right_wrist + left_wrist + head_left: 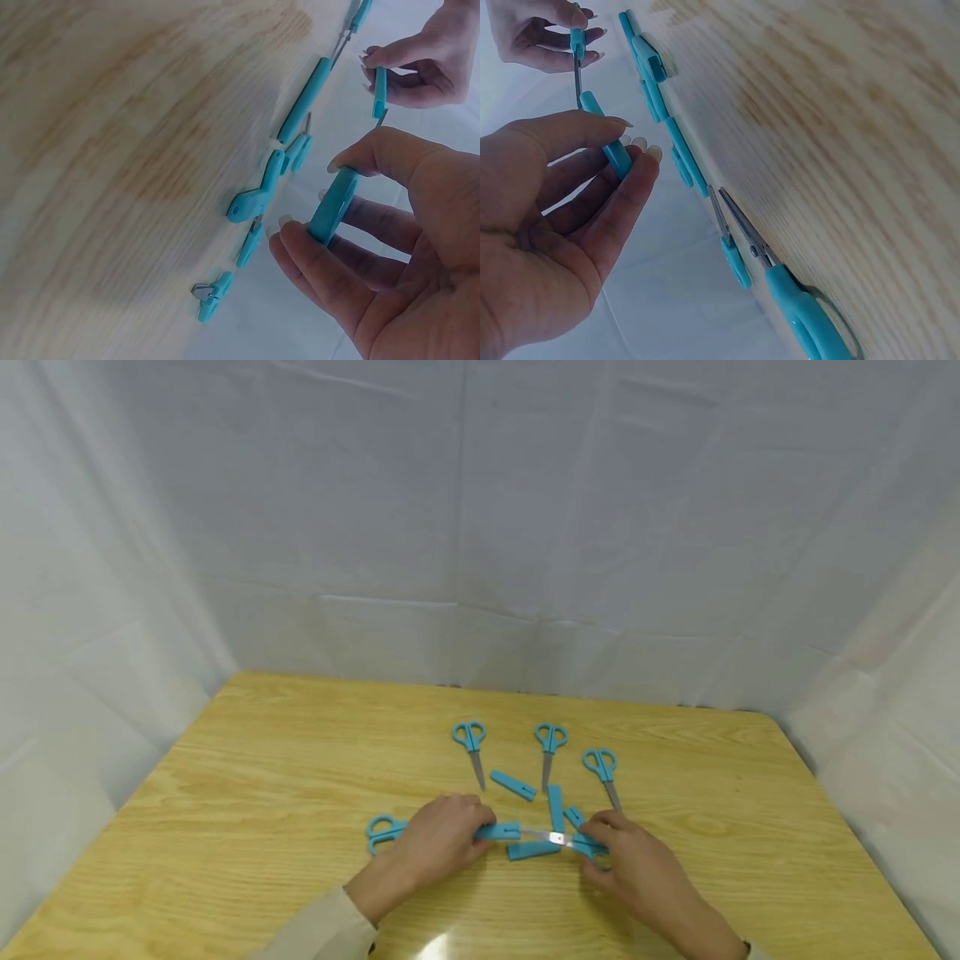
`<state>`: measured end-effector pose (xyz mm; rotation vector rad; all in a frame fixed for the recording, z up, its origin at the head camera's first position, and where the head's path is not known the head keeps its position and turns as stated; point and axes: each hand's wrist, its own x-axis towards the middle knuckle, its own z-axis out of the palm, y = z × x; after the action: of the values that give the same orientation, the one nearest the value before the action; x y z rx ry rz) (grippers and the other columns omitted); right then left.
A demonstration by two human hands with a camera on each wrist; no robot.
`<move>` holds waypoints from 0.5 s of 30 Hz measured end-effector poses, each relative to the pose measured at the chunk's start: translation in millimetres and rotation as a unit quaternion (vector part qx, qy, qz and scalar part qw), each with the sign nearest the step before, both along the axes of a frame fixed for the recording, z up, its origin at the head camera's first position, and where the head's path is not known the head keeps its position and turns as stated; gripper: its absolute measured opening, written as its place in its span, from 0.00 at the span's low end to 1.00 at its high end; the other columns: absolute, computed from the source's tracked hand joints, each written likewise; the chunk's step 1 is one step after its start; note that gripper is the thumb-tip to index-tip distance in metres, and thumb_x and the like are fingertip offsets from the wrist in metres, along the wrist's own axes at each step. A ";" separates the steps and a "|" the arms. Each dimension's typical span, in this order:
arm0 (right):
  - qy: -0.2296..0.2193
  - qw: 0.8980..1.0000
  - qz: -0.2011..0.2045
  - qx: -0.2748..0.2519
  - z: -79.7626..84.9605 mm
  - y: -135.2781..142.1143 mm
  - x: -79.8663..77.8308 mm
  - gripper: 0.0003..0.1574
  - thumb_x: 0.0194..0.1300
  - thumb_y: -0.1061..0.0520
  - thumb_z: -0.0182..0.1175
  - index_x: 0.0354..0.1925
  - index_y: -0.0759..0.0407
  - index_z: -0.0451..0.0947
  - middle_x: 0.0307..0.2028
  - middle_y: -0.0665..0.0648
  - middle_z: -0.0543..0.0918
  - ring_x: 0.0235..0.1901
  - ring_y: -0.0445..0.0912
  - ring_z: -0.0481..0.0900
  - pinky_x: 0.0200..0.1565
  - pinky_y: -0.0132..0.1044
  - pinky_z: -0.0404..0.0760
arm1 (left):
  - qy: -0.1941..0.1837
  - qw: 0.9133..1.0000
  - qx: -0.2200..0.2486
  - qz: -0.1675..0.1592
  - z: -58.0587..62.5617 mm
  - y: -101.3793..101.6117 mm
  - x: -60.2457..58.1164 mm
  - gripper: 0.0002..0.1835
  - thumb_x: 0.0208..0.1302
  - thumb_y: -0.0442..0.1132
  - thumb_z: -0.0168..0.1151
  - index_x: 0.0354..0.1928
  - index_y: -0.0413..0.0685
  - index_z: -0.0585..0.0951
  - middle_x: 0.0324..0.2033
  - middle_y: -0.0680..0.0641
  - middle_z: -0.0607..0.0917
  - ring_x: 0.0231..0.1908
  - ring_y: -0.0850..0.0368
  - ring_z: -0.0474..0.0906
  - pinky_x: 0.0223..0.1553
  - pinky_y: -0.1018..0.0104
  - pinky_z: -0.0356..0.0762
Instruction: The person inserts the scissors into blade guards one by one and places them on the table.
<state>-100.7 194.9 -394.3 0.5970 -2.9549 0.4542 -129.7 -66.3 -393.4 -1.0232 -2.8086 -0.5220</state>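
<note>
My left hand (444, 837) pinches a blue scissors cover (501, 832) between thumb and fingers, its slotted end facing right. A pair of scissors with blue handles (334, 205) is held by my right hand (637, 870), fingertips and thumb on the handle loops. Its closed metal blades (538, 835) point left, with the tip right at the cover's mouth. Both pieces are held above the table, roughly in line. Beneath and around them lie loose blue covers (533, 850), one upright in view (555, 808) and a short visible part of another (574, 816) beside my right fingers.
Three bare-bladed scissors lie farther back: left (470, 739), middle (551, 742) and right (602, 767). Another cover (513, 785) rests between them. More scissors (384, 833) lie left of my left hand, blades hidden behind it. White sheeting (480, 527) hangs around the wooden table (262, 760).
</note>
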 end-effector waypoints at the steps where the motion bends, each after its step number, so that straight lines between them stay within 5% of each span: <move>1: 0.001 1.000 0.000 0.000 -0.2 0.0 0.1 0.20 0.51 0.56 0.70 0.45 0.57 0.83 0.45 0.53 0.80 0.41 0.48 0.81 0.38 0.41 0.81 | -0.001 1.000 0.001 0.001 -0.2 0.0 0.0 0.05 0.54 0.37 0.71 0.34 0.47 0.86 0.27 0.53 0.82 0.28 0.63 0.77 0.29 0.70 0.76; 15: 0.018 1.000 0.008 -0.007 -2.1 1.8 0.4 0.20 0.50 0.58 0.71 0.44 0.56 0.83 0.45 0.52 0.80 0.39 0.46 0.81 0.34 0.36 0.81 | -0.016 1.000 0.012 -0.009 -1.1 -4.2 1.4 0.08 0.55 0.36 0.70 0.37 0.45 0.86 0.32 0.51 0.84 0.32 0.60 0.80 0.32 0.69 0.78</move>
<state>-100.3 196.7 -396.4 0.6222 -2.9117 0.4594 -128.3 -70.5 -394.5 -1.0452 -2.8166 -0.5768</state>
